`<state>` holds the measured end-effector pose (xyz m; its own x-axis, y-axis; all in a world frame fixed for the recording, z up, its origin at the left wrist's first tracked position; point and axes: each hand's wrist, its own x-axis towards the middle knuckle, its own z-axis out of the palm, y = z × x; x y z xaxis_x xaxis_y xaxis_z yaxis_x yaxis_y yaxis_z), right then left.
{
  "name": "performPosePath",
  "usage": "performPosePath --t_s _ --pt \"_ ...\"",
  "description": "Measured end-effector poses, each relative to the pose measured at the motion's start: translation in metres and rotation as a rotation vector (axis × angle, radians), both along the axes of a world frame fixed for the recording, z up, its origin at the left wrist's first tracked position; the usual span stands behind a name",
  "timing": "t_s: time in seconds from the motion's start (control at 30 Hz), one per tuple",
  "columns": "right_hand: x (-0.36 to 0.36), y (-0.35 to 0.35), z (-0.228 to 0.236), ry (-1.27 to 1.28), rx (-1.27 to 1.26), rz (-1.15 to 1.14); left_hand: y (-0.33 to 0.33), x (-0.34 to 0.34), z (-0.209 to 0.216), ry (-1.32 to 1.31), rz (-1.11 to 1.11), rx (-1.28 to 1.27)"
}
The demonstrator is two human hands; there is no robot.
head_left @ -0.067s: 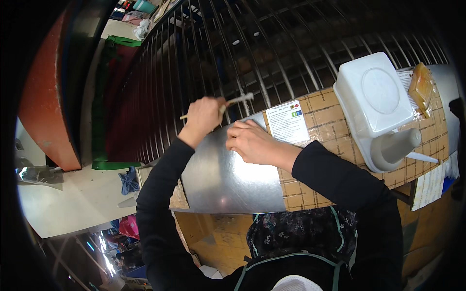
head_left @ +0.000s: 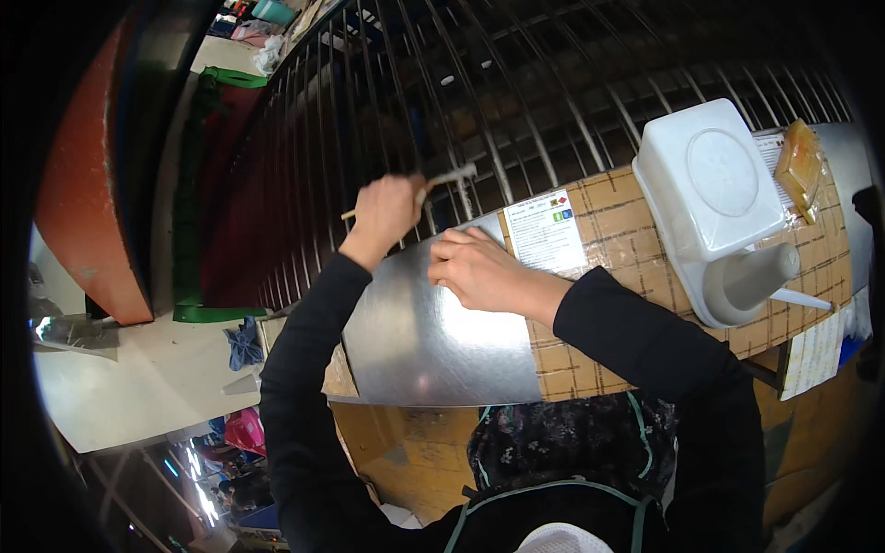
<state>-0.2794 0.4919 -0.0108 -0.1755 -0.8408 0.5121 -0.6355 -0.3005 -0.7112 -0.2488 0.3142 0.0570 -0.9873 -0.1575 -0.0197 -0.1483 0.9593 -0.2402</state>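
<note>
My left hand [head_left: 385,214] is closed around a thin brush [head_left: 450,177] with a pale, wood-coloured handle. Its whitish head points right, over the metal rods [head_left: 498,164] of a rack, and the handle's end sticks out left of my fist. Right of it, my right hand [head_left: 479,268] lies at the far edge of a shiny metal sheet [head_left: 415,350]. Its fingers are curled and pressed together; whatever they grip, if anything, is hidden. Just beyond the right hand, a white printed label sheet [head_left: 544,232] lies on taped brown cardboard [head_left: 608,221].
A white plastic tub [head_left: 705,175] stands at the right, beside a grey cone-shaped piece [head_left: 751,286]. An amber, translucent block [head_left: 798,170] lies further right. At the left are a pale table [head_left: 157,387], a crumpled blue cloth [head_left: 244,343] and an orange panel [head_left: 88,184].
My left hand has risen slightly, away from me, and the brush's head has shifted a little up and left. My right hand stays where it was.
</note>
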Motion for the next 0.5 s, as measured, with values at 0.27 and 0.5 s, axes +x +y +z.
performPosePath --t_s 0.27,0.5 --pt "-0.006 -0.001 0.001 0.018 0.046 0.014 0.014 0.012 0.008 -0.083 0.045 0.126" --pt "-0.004 -0.004 -0.001 0.047 -0.002 -0.011 0.000 0.004 -0.004 0.041 0.135 0.090"
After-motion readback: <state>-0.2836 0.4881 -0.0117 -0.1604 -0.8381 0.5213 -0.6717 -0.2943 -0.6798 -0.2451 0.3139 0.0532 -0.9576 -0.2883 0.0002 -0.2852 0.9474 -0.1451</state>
